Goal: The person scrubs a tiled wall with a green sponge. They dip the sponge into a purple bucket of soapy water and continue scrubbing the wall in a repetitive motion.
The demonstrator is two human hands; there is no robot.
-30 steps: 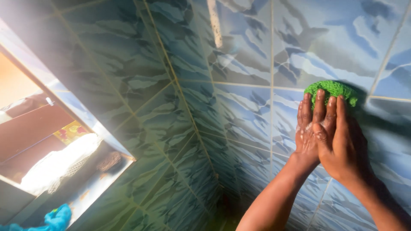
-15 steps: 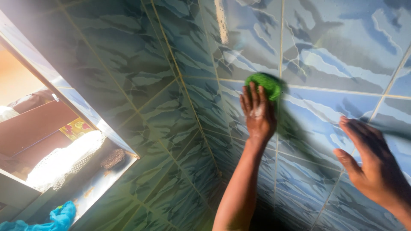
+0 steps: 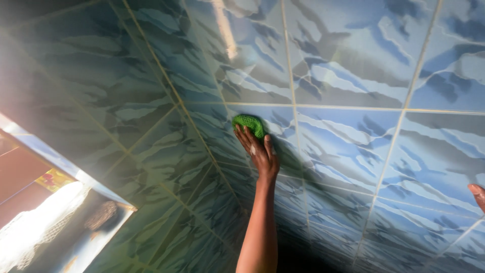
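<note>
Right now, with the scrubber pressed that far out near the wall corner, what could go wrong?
1. The left hand looks wet and soapy and only presses the green scrubber flat against the tiles, so it could slip off and drop.
2. That arm is stretched far toward the corner while the right hand shows only at the frame edge, apparently off the wall, so balance may suffer.
3. A slip could send the hand sliding across the glossy tile.

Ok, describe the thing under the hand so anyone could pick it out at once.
Start at the corner where the two blue patterned tiled walls meet. Just right of it, the left hand presses a small scrub pad flat against a tile. It is the only bright green, knobbly thing on the glossy tiles.
</note>
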